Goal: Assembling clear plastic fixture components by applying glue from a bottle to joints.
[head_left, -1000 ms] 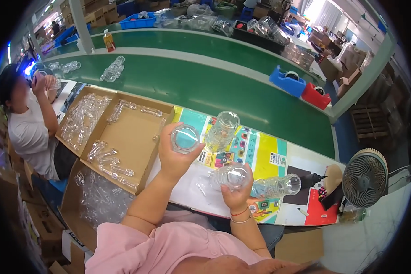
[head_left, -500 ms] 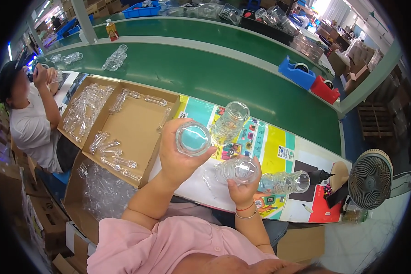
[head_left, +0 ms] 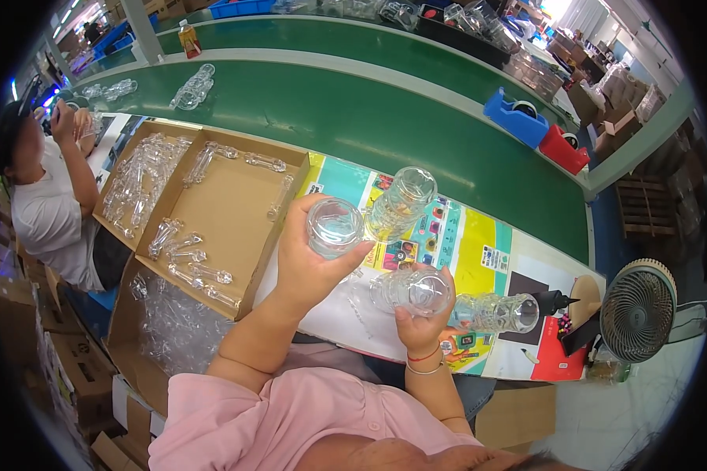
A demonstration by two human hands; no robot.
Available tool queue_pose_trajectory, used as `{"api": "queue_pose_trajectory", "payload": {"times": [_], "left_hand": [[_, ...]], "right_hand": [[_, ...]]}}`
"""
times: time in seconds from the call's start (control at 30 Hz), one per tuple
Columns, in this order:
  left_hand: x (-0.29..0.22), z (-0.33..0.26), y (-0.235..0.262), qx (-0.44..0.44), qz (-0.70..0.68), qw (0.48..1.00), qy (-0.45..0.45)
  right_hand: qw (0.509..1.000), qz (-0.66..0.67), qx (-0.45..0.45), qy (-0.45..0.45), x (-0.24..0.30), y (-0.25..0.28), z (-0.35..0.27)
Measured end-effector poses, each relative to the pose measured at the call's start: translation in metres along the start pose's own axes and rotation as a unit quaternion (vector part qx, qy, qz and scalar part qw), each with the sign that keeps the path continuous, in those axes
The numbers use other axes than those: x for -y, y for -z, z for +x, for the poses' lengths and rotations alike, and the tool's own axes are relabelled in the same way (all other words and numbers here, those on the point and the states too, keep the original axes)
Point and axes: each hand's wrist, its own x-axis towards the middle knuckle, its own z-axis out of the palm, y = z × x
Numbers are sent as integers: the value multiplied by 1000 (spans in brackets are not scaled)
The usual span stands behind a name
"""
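My left hand is wrapped round a clear, round, jar-like vessel, its round end facing up. A second clear vessel, lying tilted with its rounded end toward me, is gripped by my right hand. The two held vessels are apart. Just beyond them a clear ribbed vessel stands on the printed board. Right of my right hand lies another clear ribbed vessel, on its side. Whether they are glass or plastic I cannot tell.
Left is a cardboard tray with clear stem-like parts; below it, a box with clear plastic film. A fan and black-nozzled bottle stand right. Tape dispensers sit on the green belt's far edge. A person works at left.
My left hand has tilted its vessel, so its top now looks clear instead of teal. My right hand keeps its grip, with its vessel nearly in place. The view has shifted slightly.
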Motion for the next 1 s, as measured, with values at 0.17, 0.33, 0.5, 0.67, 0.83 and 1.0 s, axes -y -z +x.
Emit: {"api": "queue_pose_trajectory", "payload": {"times": [0.17, 0.33, 0.5, 0.67, 0.83, 1.0], "left_hand": [[4, -1, -1, -5, -4, 1000, 15], [13, -1, 1, 23, 79, 995, -63], [29, -17, 8, 39, 103, 988, -108], [29, -22, 12, 50, 126, 983, -123], [28, -26, 17, 89, 128, 977, -145], [28, -25, 17, 91, 132, 976, -150]], "right_hand": [[1000, 2, 1, 5, -1, 0, -1], [1000, -2, 0, 6, -1, 0, -1], [1000, -11, 5, 5, 0, -1, 2], [999, 35, -5, 5, 0, 0, 1], [1000, 4, -2, -2, 1, 0, 0], [1000, -12, -3, -1, 2, -1, 1]]}}
